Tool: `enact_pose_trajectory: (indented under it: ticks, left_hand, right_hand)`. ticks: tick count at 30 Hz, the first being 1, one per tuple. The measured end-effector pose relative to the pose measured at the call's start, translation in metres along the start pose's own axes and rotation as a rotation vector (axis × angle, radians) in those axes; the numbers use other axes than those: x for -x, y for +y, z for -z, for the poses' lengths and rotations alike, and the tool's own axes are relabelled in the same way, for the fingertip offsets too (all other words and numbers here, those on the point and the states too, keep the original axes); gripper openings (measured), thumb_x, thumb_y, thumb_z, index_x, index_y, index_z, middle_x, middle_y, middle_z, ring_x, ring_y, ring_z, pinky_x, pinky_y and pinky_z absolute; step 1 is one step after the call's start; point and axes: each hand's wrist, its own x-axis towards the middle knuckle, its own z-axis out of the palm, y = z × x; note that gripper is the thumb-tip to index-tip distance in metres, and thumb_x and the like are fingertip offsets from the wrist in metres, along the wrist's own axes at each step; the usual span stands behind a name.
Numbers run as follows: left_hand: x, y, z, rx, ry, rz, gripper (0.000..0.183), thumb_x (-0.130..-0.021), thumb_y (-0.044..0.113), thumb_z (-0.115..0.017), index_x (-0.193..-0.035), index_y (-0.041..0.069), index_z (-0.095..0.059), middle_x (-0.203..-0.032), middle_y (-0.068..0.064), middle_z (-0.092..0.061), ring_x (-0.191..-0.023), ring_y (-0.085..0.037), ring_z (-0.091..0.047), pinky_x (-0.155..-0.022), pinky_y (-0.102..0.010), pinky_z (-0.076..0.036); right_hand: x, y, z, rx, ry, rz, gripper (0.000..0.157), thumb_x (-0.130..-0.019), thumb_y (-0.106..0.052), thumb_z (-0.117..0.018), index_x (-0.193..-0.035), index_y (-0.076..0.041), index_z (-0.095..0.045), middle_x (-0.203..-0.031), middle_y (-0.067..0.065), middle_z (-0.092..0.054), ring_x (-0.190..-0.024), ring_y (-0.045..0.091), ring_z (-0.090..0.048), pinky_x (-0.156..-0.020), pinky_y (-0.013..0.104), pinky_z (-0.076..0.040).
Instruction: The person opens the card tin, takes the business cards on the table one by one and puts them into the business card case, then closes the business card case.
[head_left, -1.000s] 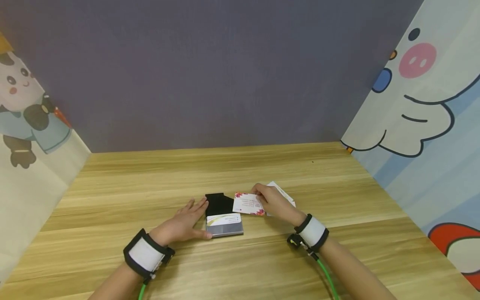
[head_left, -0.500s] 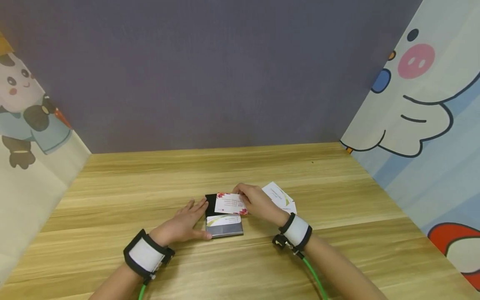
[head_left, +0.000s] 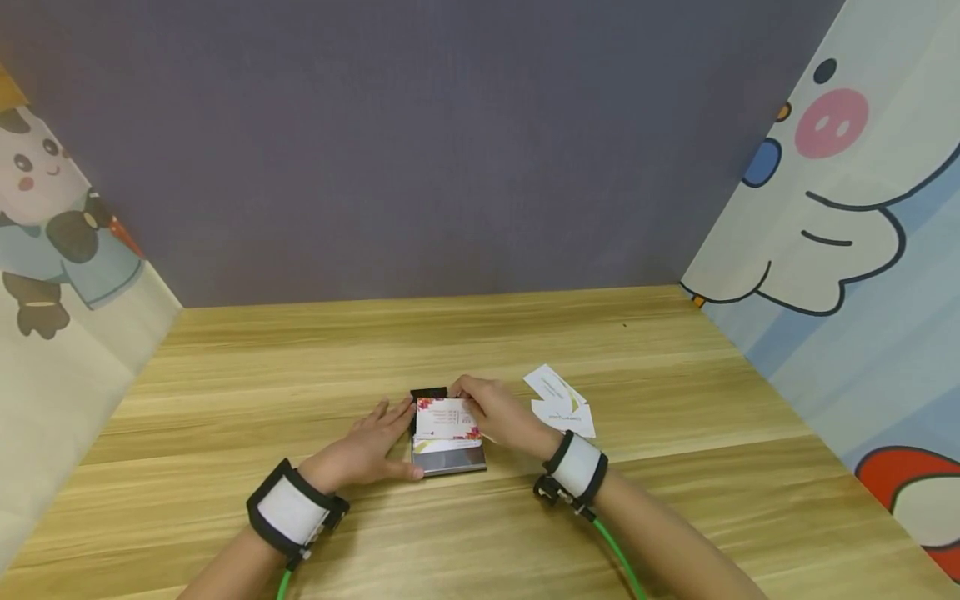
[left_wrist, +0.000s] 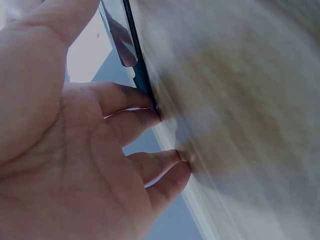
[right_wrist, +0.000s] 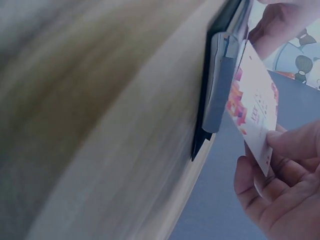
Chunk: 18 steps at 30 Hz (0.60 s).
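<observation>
An open card case (head_left: 450,461), with a metal pocket and a black flap, lies on the wooden table. A white business card with a yellow curve (head_left: 447,445) shows in its pocket. My right hand (head_left: 504,414) pinches a floral-bordered business card (head_left: 442,418) at its right end between thumb and fingers, over the case's flap and upper pocket edge. In the right wrist view this card (right_wrist: 255,102) is tilted beside the case. My left hand (head_left: 369,447) rests with spread fingers along the case's left side, fingertips and thumb at its edge.
On the table (head_left: 300,350), to the right of my right hand, lie loose white business cards (head_left: 562,417), overlapping each other. A dark grey panel (head_left: 435,150) stands at the back, with cartoon-printed curtains (head_left: 825,208) at the sides.
My right hand has carried the floral card leftward from beside the loose cards to over the case, then slightly toward me. The left hand has stayed in place.
</observation>
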Motion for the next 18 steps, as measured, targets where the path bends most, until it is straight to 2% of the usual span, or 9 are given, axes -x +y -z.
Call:
enact_pose_trajectory:
  ticks: [18]
  left_hand:
    - [0.0021, 0.0019, 0.0014, 0.016, -0.006, 0.002, 0.095, -0.075, 0.049, -0.064, -0.141, -0.005, -0.021, -0.151, -0.021, -0.014, -0.132, -0.050, -0.006, -0.103, -0.070, -0.014]
  right_hand:
    - [0.0011, -0.0032, -0.0039, 0.038, -0.041, 0.007, 0.020, -0.087, 0.005, -0.050, -0.097, -0.008, -0.060, -0.092, 0.007, -0.067, -0.078, 0.012, -0.057, -0.066, 0.030, -0.054]
